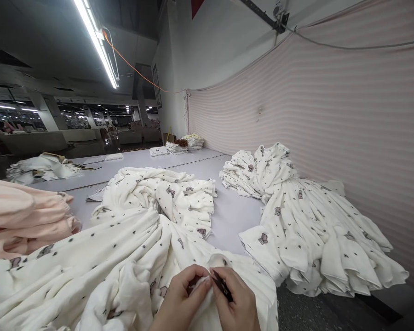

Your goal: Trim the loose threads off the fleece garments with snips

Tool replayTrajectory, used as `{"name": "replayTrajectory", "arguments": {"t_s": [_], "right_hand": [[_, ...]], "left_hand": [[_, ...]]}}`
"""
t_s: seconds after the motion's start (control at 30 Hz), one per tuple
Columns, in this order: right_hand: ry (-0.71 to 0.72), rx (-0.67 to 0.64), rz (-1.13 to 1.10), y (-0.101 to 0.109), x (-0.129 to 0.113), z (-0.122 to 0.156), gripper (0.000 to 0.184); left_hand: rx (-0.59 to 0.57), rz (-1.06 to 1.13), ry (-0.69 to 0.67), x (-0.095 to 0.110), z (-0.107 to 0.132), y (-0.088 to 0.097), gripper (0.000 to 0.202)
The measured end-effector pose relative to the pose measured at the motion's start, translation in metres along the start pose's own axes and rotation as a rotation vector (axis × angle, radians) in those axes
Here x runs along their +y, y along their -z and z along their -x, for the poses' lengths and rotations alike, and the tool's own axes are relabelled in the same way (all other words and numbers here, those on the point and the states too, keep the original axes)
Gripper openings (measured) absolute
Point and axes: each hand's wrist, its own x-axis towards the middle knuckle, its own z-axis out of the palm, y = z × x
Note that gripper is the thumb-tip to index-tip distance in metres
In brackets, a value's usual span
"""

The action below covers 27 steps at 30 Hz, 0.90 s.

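Note:
Low in the head view, my left hand [185, 296] is closed, pinching a fold of white printed fabric [134, 234] between thumb and fingers. Beside it, my right hand [236, 299] is closed around small dark thread snips [222, 286], whose tip meets the cloth at the left fingertips. The fabric is cream-white with small dark dots and greyish animal prints. It lies gathered in a large heap beneath both hands and spreads to the left. The exact spot between my fingertips is partly hidden.
A second bunched heap of the same print [307, 230] lies at right, hanging over the table edge. Pink cloth [24, 216] is at far left. On the pale table [227, 216] are white scraps [46, 166] and folded stacks [194, 142]. A striped pink sheet [331, 105] covers the wall.

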Motion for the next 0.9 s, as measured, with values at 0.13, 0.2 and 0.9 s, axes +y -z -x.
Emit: {"name": "replayTrajectory", "arguments": {"t_s": [0.13, 0.2, 0.9], "right_hand": [[-0.093, 0.028, -0.027, -0.006, 0.001, -0.001, 0.012], [-0.142, 0.015, -0.07, -0.004, -0.002, -0.002, 0.014], [-0.482, -0.209, -0.314, 0.026, -0.007, -0.005, 0.029]], "left_hand": [[0.009, -0.056, -0.024, 0.004, 0.002, 0.002, 0.025], [0.015, -0.086, -0.025, 0.01, 0.002, 0.003, 0.023], [-0.013, -0.19, -0.147, 0.011, 0.008, 0.003, 0.019]]}}
